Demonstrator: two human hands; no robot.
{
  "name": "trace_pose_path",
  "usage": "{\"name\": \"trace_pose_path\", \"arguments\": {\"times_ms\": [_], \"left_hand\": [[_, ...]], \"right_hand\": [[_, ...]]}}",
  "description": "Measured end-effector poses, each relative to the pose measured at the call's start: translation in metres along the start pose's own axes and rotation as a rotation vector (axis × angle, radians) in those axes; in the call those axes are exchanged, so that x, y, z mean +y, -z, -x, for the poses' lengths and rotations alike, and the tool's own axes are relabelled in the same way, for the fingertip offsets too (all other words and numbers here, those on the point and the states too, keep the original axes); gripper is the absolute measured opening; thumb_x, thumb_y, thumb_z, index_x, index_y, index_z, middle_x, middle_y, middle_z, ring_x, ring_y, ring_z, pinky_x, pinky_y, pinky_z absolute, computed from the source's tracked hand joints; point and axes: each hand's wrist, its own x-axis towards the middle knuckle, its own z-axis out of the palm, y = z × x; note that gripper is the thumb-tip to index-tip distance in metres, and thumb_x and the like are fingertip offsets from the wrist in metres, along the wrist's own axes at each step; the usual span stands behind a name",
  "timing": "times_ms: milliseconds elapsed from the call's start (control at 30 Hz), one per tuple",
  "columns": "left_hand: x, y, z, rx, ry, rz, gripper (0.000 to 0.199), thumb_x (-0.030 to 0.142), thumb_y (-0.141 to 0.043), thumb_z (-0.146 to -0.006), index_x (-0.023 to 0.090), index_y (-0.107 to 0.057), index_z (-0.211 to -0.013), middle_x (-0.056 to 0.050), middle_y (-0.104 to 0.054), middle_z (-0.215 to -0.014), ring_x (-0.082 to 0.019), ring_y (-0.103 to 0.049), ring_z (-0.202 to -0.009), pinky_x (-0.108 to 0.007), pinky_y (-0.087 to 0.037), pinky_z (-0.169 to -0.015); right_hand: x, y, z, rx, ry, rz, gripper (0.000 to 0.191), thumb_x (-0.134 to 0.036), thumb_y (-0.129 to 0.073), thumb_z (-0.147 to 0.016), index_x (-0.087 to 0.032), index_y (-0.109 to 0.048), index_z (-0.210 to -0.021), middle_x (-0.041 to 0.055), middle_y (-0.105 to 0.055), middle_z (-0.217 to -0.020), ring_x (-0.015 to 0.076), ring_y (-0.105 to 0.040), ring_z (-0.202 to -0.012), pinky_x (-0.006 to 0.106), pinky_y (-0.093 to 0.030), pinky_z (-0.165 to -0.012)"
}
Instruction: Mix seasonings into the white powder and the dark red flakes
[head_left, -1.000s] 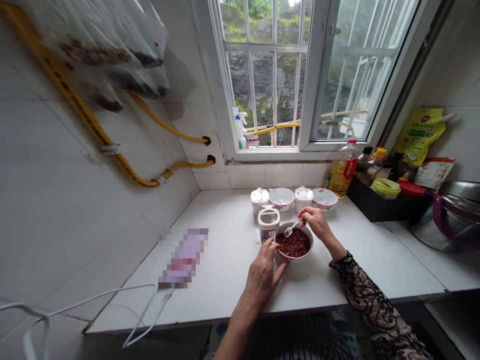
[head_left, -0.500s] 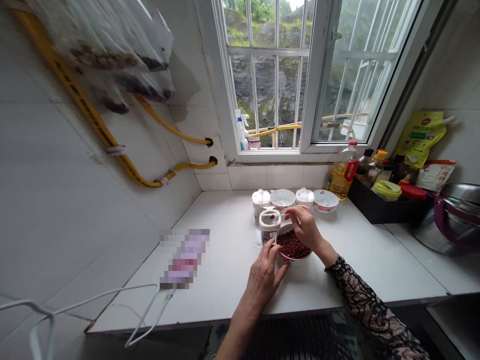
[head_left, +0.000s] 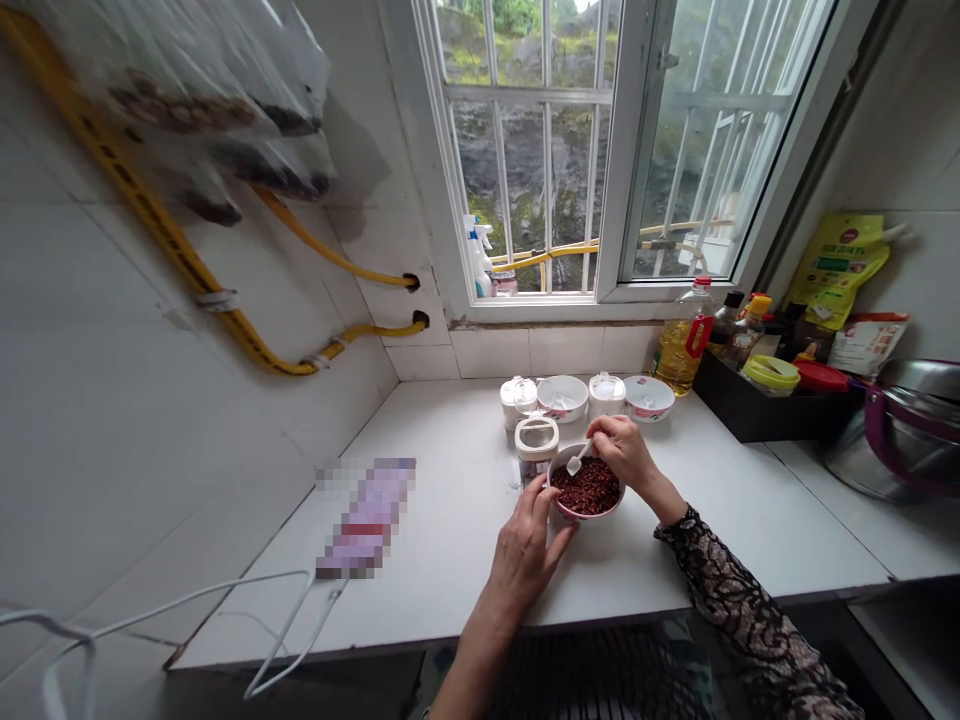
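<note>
A white bowl [head_left: 587, 515] with a pink pattern holds a heap of small dark red pieces [head_left: 589, 487]. Around its left and near rim my left hand [head_left: 529, 535] is wrapped, thumb in front and fingers at the side. My right hand [head_left: 622, 450] pinches the handle of a small white spoon [head_left: 574, 465], whose head is over the left part of the heap. Just left of the bowl stands an open jar [head_left: 536, 448] with a cream rim.
Behind the bowl are two lidded white containers [head_left: 519, 402] [head_left: 607, 394] and two white bowls [head_left: 562, 398] [head_left: 649, 398]. Farther right are an oil bottle [head_left: 681, 345], a black seasoning box [head_left: 772, 410] and a steel pot [head_left: 885, 450]. A blurred purple packet [head_left: 366, 520] lies left.
My right hand has moved the spoon from above the open jar to over the red pieces, shifting slightly right. My left hand keeps its place on the bowl.
</note>
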Motion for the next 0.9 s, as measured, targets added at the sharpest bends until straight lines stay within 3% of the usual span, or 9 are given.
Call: {"name": "trace_pose_path", "arguments": {"times_ms": [100, 167, 267, 400, 900], "left_hand": [[0.000, 0.000, 0.000, 0.005, -0.002, 0.013, 0.043, 0.017, -0.062, -0.084, 0.023, -0.044, -0.122, -0.013, -0.054, -0.134, -0.027, -0.059, -0.121, -0.040, -0.058, -0.090], [0.001, 0.001, 0.000, 0.001, -0.002, 0.014, 0.043, 0.017, -0.062, -0.084, 0.023, -0.044, -0.122, -0.013, -0.054, -0.134, -0.027, -0.059, -0.122, -0.040, -0.057, -0.091], [0.001, 0.001, 0.000, -0.009, 0.003, 0.011, 0.043, 0.017, -0.062, -0.085, 0.023, -0.043, -0.122, -0.014, -0.053, -0.135, -0.028, -0.058, -0.123, -0.040, -0.057, -0.091], [0.001, 0.000, 0.000, -0.014, 0.008, 0.013, 0.042, 0.017, -0.063, -0.084, 0.022, -0.043, -0.121, -0.015, -0.053, -0.134, -0.029, -0.059, -0.121, -0.040, -0.058, -0.089], [0.001, 0.001, -0.001, 0.003, 0.003, 0.003, 0.045, 0.015, -0.063, -0.083, 0.023, -0.043, -0.122, -0.015, -0.054, -0.134, -0.028, -0.060, -0.120, -0.039, -0.059, -0.087]], "right_hand": [[-0.002, -0.009, 0.002, -0.096, -0.026, -0.024, 0.020, -0.016, -0.047, -0.074, -0.024, -0.063, -0.064, -0.0013, -0.065, -0.054, 0.0196, -0.062, -0.066, 0.035, -0.044, -0.087], [-0.002, -0.011, 0.002, -0.125, -0.094, -0.100, 0.020, -0.016, -0.046, -0.073, -0.023, -0.063, -0.064, -0.0017, -0.065, -0.052, 0.0181, -0.062, -0.059, 0.033, -0.047, -0.080], [-0.001, -0.008, 0.001, -0.106, -0.277, -0.258, 0.019, -0.018, -0.046, -0.070, -0.022, -0.063, -0.066, -0.0019, -0.064, -0.049, 0.0175, -0.061, -0.052, 0.029, -0.048, -0.063], [0.003, -0.001, -0.004, -0.075, -0.425, -0.437, 0.015, -0.021, -0.047, -0.064, -0.020, -0.062, -0.064, -0.0012, -0.063, -0.046, 0.0174, -0.060, -0.049, 0.028, -0.048, -0.060], [0.008, 0.003, -0.008, -0.036, -0.509, -0.643, 0.015, -0.026, -0.051, -0.056, -0.019, -0.064, -0.060, 0.0000, -0.063, -0.045, 0.0155, -0.057, -0.048, 0.029, -0.048, -0.061]]}}
